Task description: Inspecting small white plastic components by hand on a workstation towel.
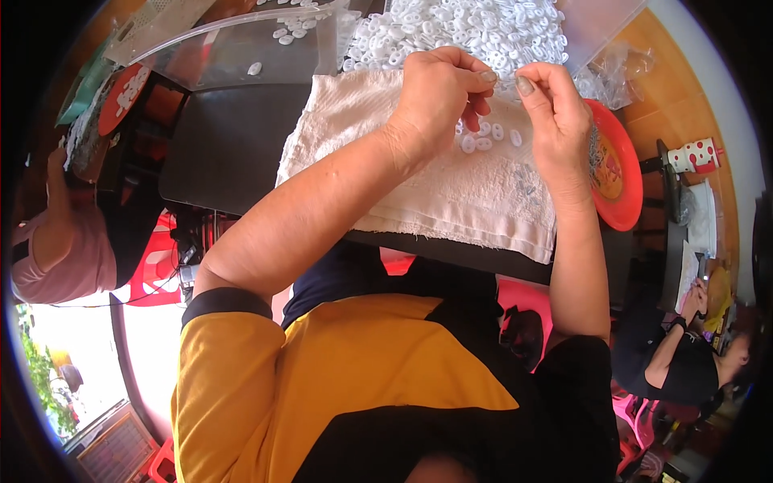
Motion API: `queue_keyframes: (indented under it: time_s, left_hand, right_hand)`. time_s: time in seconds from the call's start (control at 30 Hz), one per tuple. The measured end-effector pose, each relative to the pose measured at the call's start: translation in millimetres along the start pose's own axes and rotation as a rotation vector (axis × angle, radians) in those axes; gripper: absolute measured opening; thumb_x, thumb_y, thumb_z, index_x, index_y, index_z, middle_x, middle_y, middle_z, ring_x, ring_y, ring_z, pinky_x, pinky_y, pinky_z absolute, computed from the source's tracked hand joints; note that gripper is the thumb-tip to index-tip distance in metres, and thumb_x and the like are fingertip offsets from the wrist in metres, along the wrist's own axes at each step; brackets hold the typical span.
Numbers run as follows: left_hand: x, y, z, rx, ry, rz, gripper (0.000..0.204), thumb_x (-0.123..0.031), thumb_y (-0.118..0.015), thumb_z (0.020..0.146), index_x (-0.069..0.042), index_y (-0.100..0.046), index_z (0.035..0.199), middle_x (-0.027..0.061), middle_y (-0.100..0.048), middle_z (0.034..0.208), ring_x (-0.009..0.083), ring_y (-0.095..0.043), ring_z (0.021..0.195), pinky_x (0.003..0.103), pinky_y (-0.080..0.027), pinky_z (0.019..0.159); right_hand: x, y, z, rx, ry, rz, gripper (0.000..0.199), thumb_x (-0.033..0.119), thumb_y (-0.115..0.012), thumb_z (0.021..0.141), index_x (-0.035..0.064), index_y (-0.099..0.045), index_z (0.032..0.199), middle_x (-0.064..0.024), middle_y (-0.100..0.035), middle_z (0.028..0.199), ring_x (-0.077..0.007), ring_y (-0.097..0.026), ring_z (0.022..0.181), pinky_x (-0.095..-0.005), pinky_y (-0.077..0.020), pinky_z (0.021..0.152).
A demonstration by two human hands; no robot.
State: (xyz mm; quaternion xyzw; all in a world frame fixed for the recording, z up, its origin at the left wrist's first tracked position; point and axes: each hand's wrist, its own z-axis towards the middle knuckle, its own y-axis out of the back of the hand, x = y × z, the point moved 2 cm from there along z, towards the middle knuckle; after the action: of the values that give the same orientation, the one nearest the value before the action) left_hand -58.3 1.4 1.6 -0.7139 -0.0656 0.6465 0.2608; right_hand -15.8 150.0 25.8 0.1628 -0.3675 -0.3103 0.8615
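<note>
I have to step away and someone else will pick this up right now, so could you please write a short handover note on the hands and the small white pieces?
Left hand: raised over the white towel, fingers pinched together; what they hold is too small to tell.
Right hand: close beside it, fingers pinched the same way, tips nearly meeting the left's.
Small white rings: a few lie loose on the towel under the hands. The big pile sits in clear plastic beyond the towel.
Orange plate: right of the towel, holding small pale bits.
Done: cannot tell a count.
Left: the large pile looks untouched.
</note>
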Motion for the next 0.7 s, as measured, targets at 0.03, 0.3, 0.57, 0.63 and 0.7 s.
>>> queue_keyframes:
  time_s: [0.03, 0.3, 0.57, 0.63, 0.7]
  left_hand:
    - [0, 0, 0, 0.003, -0.001, 0.007, 0.006, 0.001, -0.062, 0.082, 0.004, -0.059, 0.079, 0.0100, -0.060, 0.067, 0.0154, -0.056, 0.050, 0.029, -0.043, 0.040]
    - [1, -2, -1, 0.027, -0.009, -0.003, 0.004, 0.003, -0.062, 0.081, 0.005, -0.060, 0.079, 0.0094, -0.060, 0.066, 0.0145, -0.056, 0.050, 0.027, -0.043, 0.039]
    - [2, -4, -5, 0.049, -0.019, 0.031, 0.002, 0.004, -0.062, 0.080, 0.005, -0.060, 0.079, 0.0086, -0.059, 0.066, 0.0127, -0.055, 0.049, 0.026, -0.042, 0.038]
    - [0, -5, -7, 0.024, -0.072, 0.120, 0.006, -0.001, -0.064, 0.083, 0.004, -0.061, 0.084, 0.0086, -0.062, 0.069, 0.0136, -0.056, 0.052, 0.026, -0.042, 0.043]
    - [-1, -6, -9, 0.010, -0.061, 0.103, 0.006, -0.001, -0.064, 0.083, 0.004, -0.061, 0.083, 0.0085, -0.061, 0.068, 0.0134, -0.056, 0.051, 0.026, -0.042, 0.043]
  right_hand:
    - [1, 1, 0, 0.040, -0.016, -0.013, 0.013, 0.013, -0.059, 0.095, 0.0010, -0.060, 0.099, -0.0019, -0.061, 0.084, -0.0092, -0.055, 0.077, -0.0240, -0.0453, 0.070]
    - [-2, 0, -1, 0.118, -0.001, -0.062, 0.011, 0.010, -0.059, 0.094, 0.0004, -0.058, 0.099, -0.0032, -0.061, 0.084, -0.0106, -0.056, 0.077, -0.0251, -0.0463, 0.071]
    - [-2, -7, -6, 0.092, -0.085, -0.026, 0.009, 0.009, -0.059, 0.094, 0.0010, -0.059, 0.090, -0.0015, -0.058, 0.070, -0.0071, -0.051, 0.063, -0.0214, -0.0392, 0.057]
    - [2, -12, -3, 0.074, -0.224, 0.125, 0.010, 0.010, -0.059, 0.093, 0.0014, -0.059, 0.088, -0.0004, -0.057, 0.069, -0.0060, -0.050, 0.062, -0.0205, -0.0367, 0.056]
    - [5, -16, -6, 0.055, -0.364, 0.272, 0.011, 0.011, -0.060, 0.093, 0.0018, -0.060, 0.086, 0.0007, -0.056, 0.068, -0.0050, -0.049, 0.061, -0.0196, -0.0342, 0.054]
